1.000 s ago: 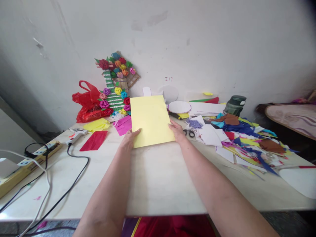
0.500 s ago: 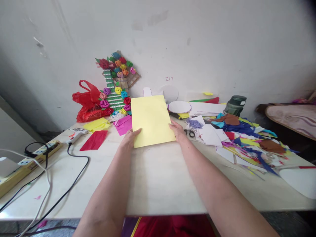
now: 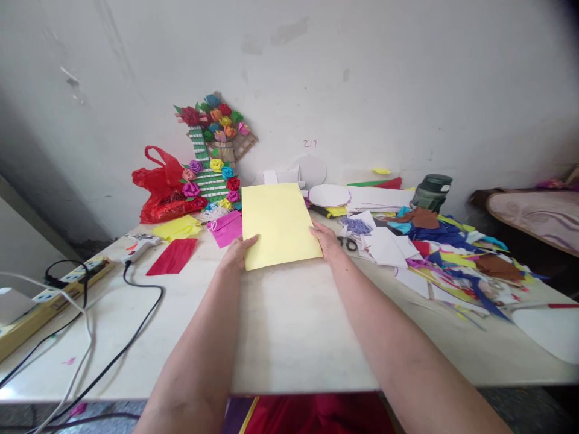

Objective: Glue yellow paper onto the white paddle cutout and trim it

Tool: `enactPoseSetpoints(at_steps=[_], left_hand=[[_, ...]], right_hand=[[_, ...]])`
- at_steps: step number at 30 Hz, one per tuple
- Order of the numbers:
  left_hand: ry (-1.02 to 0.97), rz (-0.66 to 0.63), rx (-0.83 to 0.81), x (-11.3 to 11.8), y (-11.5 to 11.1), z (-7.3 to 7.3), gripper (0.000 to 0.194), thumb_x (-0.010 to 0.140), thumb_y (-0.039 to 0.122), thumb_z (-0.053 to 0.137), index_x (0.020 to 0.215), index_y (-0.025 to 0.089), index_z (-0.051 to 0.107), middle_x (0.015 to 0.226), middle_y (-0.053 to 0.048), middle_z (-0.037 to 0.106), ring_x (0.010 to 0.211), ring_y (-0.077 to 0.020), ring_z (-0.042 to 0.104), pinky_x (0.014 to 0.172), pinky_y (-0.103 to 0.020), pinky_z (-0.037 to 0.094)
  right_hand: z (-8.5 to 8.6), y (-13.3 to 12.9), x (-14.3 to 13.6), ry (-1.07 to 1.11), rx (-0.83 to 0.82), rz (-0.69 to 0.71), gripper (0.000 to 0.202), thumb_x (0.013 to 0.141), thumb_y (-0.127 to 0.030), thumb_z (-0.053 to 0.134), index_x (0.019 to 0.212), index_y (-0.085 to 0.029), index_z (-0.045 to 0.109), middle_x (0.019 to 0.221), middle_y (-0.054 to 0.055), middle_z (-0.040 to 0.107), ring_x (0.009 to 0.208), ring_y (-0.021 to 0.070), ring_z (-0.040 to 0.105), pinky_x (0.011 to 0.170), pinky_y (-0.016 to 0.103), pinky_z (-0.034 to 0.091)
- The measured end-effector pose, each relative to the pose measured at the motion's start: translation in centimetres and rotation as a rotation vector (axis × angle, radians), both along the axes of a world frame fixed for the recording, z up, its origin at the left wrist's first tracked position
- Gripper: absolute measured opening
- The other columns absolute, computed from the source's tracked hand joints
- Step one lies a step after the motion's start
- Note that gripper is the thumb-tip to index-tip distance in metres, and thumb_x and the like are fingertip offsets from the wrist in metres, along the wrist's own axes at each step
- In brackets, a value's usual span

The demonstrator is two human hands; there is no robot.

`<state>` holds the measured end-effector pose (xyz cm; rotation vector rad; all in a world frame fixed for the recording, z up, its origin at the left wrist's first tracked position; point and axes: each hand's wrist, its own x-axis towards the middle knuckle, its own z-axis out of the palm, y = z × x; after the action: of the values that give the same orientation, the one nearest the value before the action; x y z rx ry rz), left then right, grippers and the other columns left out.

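A plain yellow sheet of paper (image 3: pixel 283 226) is held in both hands above the middle of the table (image 3: pixel 298 337), its far edge tilted. My left hand (image 3: pixel 237 252) pinches the lower left edge, thumb on top and the other fingers hidden beneath. On the right edge, my right hand (image 3: pixel 324 239) grips the sheet with its fingers at the side. Just past my right hand lie black-handled scissors (image 3: pixel 348 243), partly hidden. A magenta paper piece (image 3: pixel 225 229) lies beyond my left hand.
Paper scraps (image 3: pixel 456 253) and a dark green bottle (image 3: pixel 433 193) are on the right. At the left are a red plastic bag (image 3: pixel 160 190), a red paper piece (image 3: pixel 172 257), a glue gun (image 3: pixel 141 247), and a power strip (image 3: pixel 58 301) with cords. A paper-flower decoration (image 3: pixel 212 163) leans against the wall.
The far edge of the yellow sheet has dipped lower, showing a little more of the white pieces behind it. Both hands keep their hold and have hardly moved.
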<state>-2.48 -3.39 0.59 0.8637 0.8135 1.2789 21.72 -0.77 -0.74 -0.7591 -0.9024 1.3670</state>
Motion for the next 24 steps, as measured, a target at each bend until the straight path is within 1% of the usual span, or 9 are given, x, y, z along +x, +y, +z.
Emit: enactPoseSetpoints(at_steps=[4, 9, 14, 17, 21, 24], left_hand=[[0.003, 0.021, 0.011, -0.06, 0.11, -0.07, 0.039, 0.061, 0.013, 0.067, 0.099, 0.007, 0.057, 0.088, -0.016, 0.067, 0.081, -0.0295, 0.063, 0.077, -0.043, 0.051], [-0.002, 0.032, 0.071, -0.07, -0.02, 0.04, 0.041, 0.061, 0.014, 0.068, 0.100, 0.008, 0.058, 0.090, -0.015, 0.067, 0.081, -0.0294, 0.063, 0.078, -0.043, 0.051], [-0.004, 0.041, 0.105, -0.01, -0.25, 0.20, 0.043, 0.060, 0.016, 0.069, 0.101, 0.009, 0.057, 0.089, -0.014, 0.067, 0.079, -0.0285, 0.064, 0.077, -0.043, 0.051], [-0.001, 0.041, 0.112, 0.02, -0.35, 0.29, 0.045, 0.060, 0.017, 0.069, 0.102, 0.009, 0.056, 0.090, -0.015, 0.067, 0.080, -0.0284, 0.064, 0.078, -0.043, 0.051], [0.009, 0.037, 0.113, 0.03, -0.45, 0.36, 0.046, 0.060, 0.016, 0.069, 0.103, 0.009, 0.056, 0.090, -0.015, 0.067, 0.082, -0.0290, 0.063, 0.079, -0.043, 0.050], [0.010, 0.036, 0.114, 0.02, -0.46, 0.34, 0.044, 0.060, 0.016, 0.069, 0.102, 0.009, 0.056, 0.090, -0.015, 0.067, 0.081, -0.0290, 0.063, 0.079, -0.043, 0.050]], right_hand=[[-0.10, 0.11, 0.04, -0.009, 0.010, 0.005, 0.065, 0.056, -0.021, 0.068, 0.119, -0.019, 0.051, 0.082, 0.002, 0.070, 0.072, 0.0207, 0.065, 0.070, 0.037, 0.051], [0.07, 0.03, -0.03, 0.005, 0.032, 0.020, 0.065, 0.056, -0.023, 0.068, 0.119, -0.020, 0.050, 0.083, 0.002, 0.070, 0.076, 0.0211, 0.064, 0.071, 0.037, 0.051], [0.31, -0.19, -0.11, 0.052, 0.037, 0.043, 0.049, 0.056, -0.023, 0.068, 0.104, -0.018, 0.059, 0.083, 0.003, 0.070, 0.081, 0.0221, 0.064, 0.074, 0.036, 0.050], [0.27, -0.16, -0.14, 0.063, 0.022, 0.042, 0.039, 0.055, -0.022, 0.069, 0.093, -0.017, 0.062, 0.078, 0.003, 0.070, 0.081, 0.0228, 0.064, 0.074, 0.036, 0.050], [0.01, 0.10, -0.16, 0.021, -0.030, 0.026, 0.026, 0.054, -0.022, 0.069, 0.079, -0.017, 0.062, 0.069, 0.003, 0.069, 0.077, 0.0235, 0.064, 0.070, 0.037, 0.050], [-0.27, 0.35, -0.15, 0.005, -0.041, 0.021, 0.023, 0.054, -0.023, 0.069, 0.075, -0.017, 0.061, 0.064, 0.003, 0.068, 0.070, 0.0227, 0.064, 0.067, 0.037, 0.051]])
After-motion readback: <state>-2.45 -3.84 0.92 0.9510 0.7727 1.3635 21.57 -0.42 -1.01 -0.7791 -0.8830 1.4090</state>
